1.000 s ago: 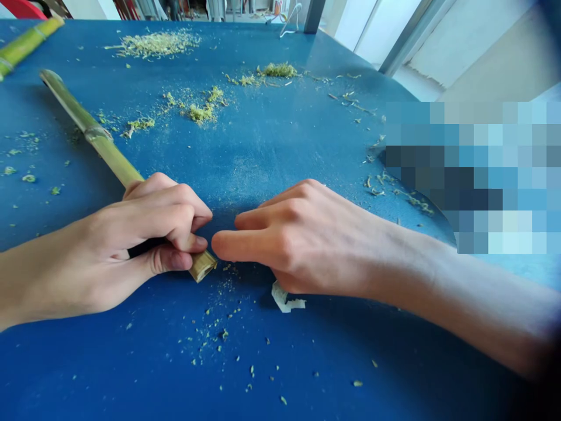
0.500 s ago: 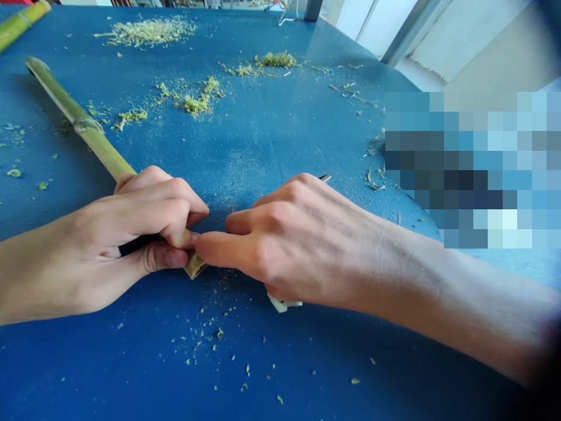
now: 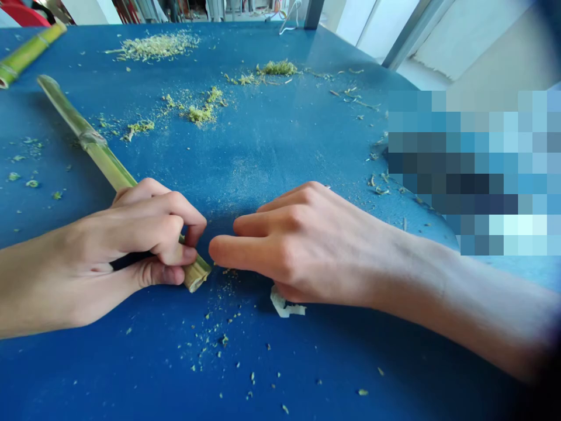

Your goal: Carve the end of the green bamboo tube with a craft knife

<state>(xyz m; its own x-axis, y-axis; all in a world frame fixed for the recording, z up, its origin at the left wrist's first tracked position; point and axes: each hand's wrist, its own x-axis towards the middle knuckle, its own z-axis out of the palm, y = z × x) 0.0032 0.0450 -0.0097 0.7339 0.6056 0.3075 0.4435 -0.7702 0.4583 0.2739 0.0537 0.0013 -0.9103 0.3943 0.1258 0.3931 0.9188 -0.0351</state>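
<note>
Bamboo stalk [image 3: 103, 155] slanting across a blue tabletop [image 3: 280, 374], far end out toward the upper left, near end poking just past the left hand [image 3: 127, 245] with its pale cut rim on view. Firm grasp by that hand close to the near end: fingers [image 3: 173, 219] curled over the stalk, thumb [image 3: 160, 273] tucked beneath, a hold that seems to keep the round stalk from rolling and its cut end steady and exposed. Right hand [image 3: 307, 245] released, holding nothing, fingers loosely extended and half-arched, index fingertip [image 3: 218, 248] just beside the stalk's end without touching it, within easy reach. Under the edge of that hand, a crumpled white scrap [image 3: 286, 304], partly covered. Green fibrous shavings [image 3: 199, 114] in small heaps farther up the table, fine crumbs [image 3: 210, 345] scattered below the hands, and a second green bamboo length [image 3: 28, 55] at the top left, well apart from both hands. Pixelated patch [image 3: 464, 169] over the right side, whatever lies beneath it hidden.
</note>
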